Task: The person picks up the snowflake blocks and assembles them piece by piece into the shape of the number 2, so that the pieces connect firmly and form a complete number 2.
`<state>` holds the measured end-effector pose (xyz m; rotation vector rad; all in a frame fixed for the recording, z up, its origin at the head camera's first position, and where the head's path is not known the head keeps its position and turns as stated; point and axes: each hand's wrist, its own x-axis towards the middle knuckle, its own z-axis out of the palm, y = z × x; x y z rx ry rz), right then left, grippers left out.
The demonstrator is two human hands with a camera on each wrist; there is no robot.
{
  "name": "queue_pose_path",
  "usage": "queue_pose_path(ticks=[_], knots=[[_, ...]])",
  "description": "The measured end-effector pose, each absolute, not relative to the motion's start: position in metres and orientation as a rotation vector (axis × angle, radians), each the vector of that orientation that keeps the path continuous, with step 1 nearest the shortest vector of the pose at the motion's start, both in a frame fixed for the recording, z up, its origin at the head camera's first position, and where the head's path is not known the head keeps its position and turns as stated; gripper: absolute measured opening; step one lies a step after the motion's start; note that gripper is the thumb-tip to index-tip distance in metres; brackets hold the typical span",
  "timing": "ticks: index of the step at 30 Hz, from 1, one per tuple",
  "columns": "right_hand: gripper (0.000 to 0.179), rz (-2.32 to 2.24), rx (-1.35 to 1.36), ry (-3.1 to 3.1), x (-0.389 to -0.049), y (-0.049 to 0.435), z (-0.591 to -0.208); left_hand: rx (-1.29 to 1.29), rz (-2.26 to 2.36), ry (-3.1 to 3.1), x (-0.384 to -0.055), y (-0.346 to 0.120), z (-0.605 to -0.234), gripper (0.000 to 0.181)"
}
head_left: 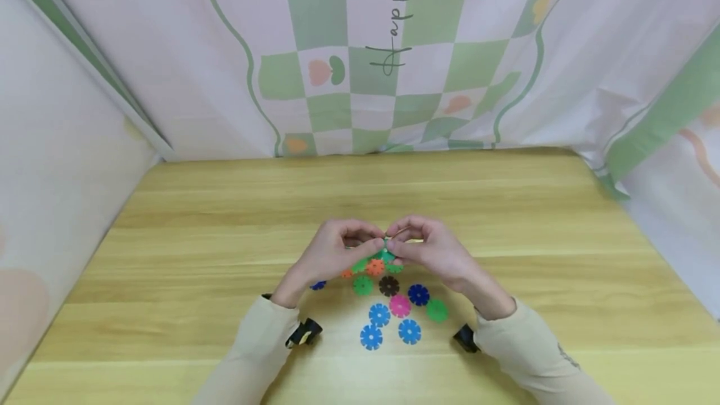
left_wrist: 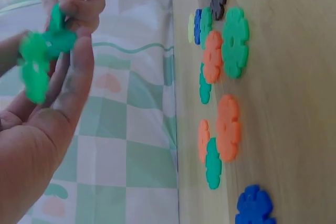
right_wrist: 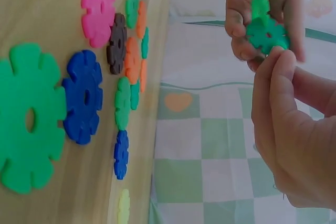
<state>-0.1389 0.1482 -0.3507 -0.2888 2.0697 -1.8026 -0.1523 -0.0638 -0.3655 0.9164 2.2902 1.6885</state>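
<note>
Above the table, my left hand (head_left: pixel 342 250) and right hand (head_left: pixel 433 250) meet at the fingertips around green notched plastic discs (head_left: pixel 385 255). Fingers and thumb of the left hand pinch these interlocking discs; the left wrist view shows one bright green disc (left_wrist: pixel 34 72) standing at an angle to a darker green disc (left_wrist: pixel 60 44). The right wrist view has my right fingertips pinching the lower edge of the darker green disc (right_wrist: pixel 268 36), with a bright green disc (right_wrist: pixel 260 6) rising across it. Fingers partly hide where the discs join.
Loose notched discs lie on the wooden table (head_left: pixel 225 217) below and in front of the hands: several blue, a pink disc (head_left: pixel 400 305), a brown disc (head_left: pixel 389 285), an orange disc (head_left: pixel 375 267) and green ones. A checked curtain (head_left: pixel 371 105) hangs behind the table.
</note>
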Motion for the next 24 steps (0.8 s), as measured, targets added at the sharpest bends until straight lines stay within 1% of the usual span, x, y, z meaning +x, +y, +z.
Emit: queue_pose_path(ticks=[4, 9, 13, 15, 18, 24], knots=[[0.019, -1.799, -0.288, 2.091, -0.138, 0.145, -0.353, 0.870, 1.693, 2.299, -0.152, -0.064, -0.366, 0.019], [0.021, -1.693, -0.342, 2.163, -0.139, 0.148, -0.350, 0.788, 1.686, 2.316, -0.152, -0.065, -0.366, 0.018], [0.016, -1.291, -0.529, 2.400, -0.141, 0.161, -0.349, 0.723, 1.699, 2.319, -0.152, -0.066, -0.364, 0.016], [0.014, -1.068, -0.572, 2.470, -0.141, 0.164, -0.350, 0.704, 1.707, 2.315, -0.152, -0.067, -0.363, 0.015], [0.020, -0.835, -0.524, 2.489, -0.141, 0.165, -0.353, 0.694, 1.704, 2.324, -0.152, -0.068, -0.362, 0.015], [0.034, -0.634, -0.395, 2.497, -0.139, 0.160, -0.356, 0.695, 1.710, 2.332, -0.151, -0.068, -0.361, 0.012]])
